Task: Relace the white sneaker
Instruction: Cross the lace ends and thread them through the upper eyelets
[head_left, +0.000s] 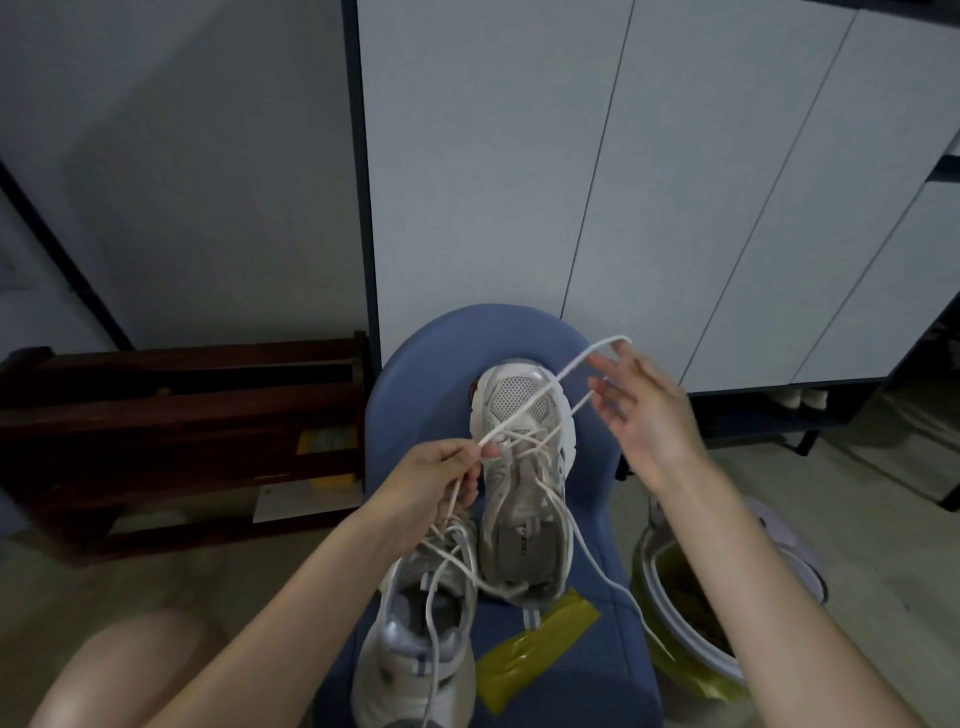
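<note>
The white mesh-toed sneaker (524, 467) stands upright on the blue padded seat (613, 623), toe toward the seat's far rounded edge and heel toward me. A second grey-and-white sneaker (415, 639) lies beside it at the seat's near left edge, and a flat olive-yellow packet (535, 654) rests on the seat near its heel.

Step in hand: threading the thin white shoelace (571, 371) through the lower eyelets. A few crossings already sit over the forefoot; the upper eyelets near the collar appear unlaced, so I judge the task under half done.

Grip state:
- My left hand (431, 488) is curled, thumb and forefinger pinching one end of the lace just left of the sneaker's eyelet row.
- My right hand (649, 415) is spread over the seat's far right edge, fingers (613, 389) nearly straight. A long loop of lace runs up from the eyelets and arcs around the fingertips; I cannot tell whether it rests on them or only passes close. Nothing is clamped.

A loose length of lace trails over the seat's right edge toward a white-rimmed bin with a yellow liner (685, 623).

Next move, as judged: draw the slack loop snug with the right hand, even out both ends, then aim the pinched tip into the next free eyelet. This calls for holding the tip close to its end so that it stays stiff.
</note>
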